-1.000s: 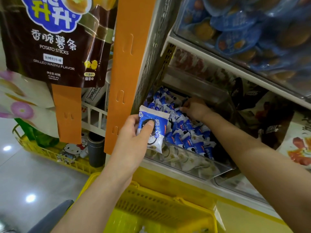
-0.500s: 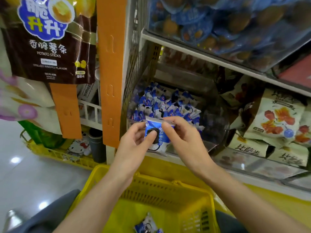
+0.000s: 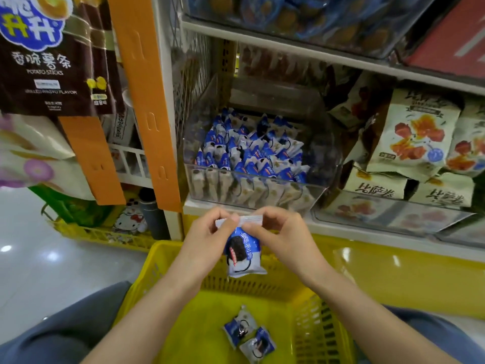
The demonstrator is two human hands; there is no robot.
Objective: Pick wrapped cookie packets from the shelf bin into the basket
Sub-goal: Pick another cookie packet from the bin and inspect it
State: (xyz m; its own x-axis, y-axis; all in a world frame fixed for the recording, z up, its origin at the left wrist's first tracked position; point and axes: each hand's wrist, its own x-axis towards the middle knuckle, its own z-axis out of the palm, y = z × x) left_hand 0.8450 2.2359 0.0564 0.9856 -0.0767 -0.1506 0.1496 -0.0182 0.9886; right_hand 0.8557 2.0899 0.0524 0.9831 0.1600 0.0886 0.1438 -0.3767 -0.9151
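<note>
While both hands meet above the yellow basket [image 3: 273, 286], the left hand [image 3: 207, 232] and right hand [image 3: 283, 237] pinch the white top seam of one blue-and-white cookie packet [image 3: 242, 254]. It hangs upright between them, over the basket's far wall. The left fingers [image 3: 223, 216] curl onto the seam's left end, the right fingers [image 3: 273, 214] onto its right end. Two more packets [image 3: 240, 328] lie touching on the basket floor. Farther off, the clear shelf bin [image 3: 252, 193] holds a heap of the same packets.

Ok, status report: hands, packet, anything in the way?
Left hand and right hand both pinch cookie packet by its top seal, over yellow basket. Two packets already inside. Nothing blocking the drop.
</note>
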